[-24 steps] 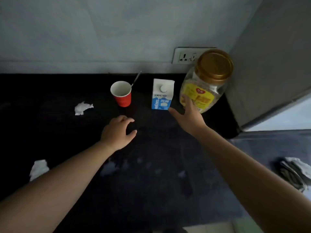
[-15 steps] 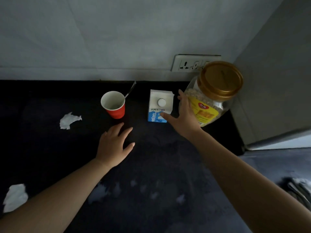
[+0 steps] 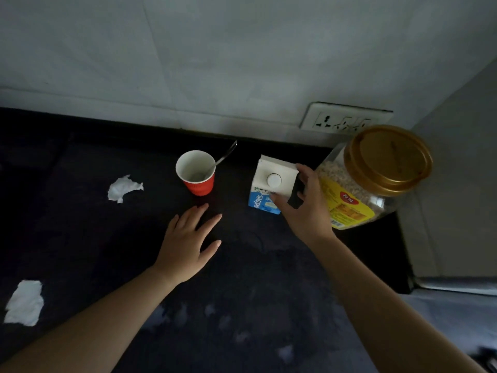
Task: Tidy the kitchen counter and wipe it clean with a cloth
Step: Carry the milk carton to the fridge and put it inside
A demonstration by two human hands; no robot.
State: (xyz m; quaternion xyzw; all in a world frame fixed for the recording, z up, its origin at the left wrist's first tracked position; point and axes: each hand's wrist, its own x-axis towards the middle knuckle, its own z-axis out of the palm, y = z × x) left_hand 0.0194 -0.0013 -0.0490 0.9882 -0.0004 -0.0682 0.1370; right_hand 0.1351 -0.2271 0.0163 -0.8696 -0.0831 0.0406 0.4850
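Note:
A small blue-and-white milk carton (image 3: 269, 181) stands near the back of the black counter (image 3: 80, 238). My right hand (image 3: 304, 208) wraps its thumb and fingers around the carton's right side. Flat over the counter, my left hand (image 3: 188, 243) has its fingers spread just in front of a red paper cup (image 3: 197, 181) holding a spoon (image 3: 224, 157). Two crumpled white tissues lie to the left: one (image 3: 123, 188) beside the cup, one (image 3: 25, 302) near the front edge.
A big clear jar of oats with a gold lid (image 3: 376, 173) stands in the back right corner, tight against the carton and a grey side panel (image 3: 457, 184). A wall socket (image 3: 344, 119) sits above it. Pale smudges (image 3: 204, 313) mark the counter between my arms.
My right hand has moved forward from beside the jar and closed around the milk carton. My left hand has slid a little closer to the cup and flattened.

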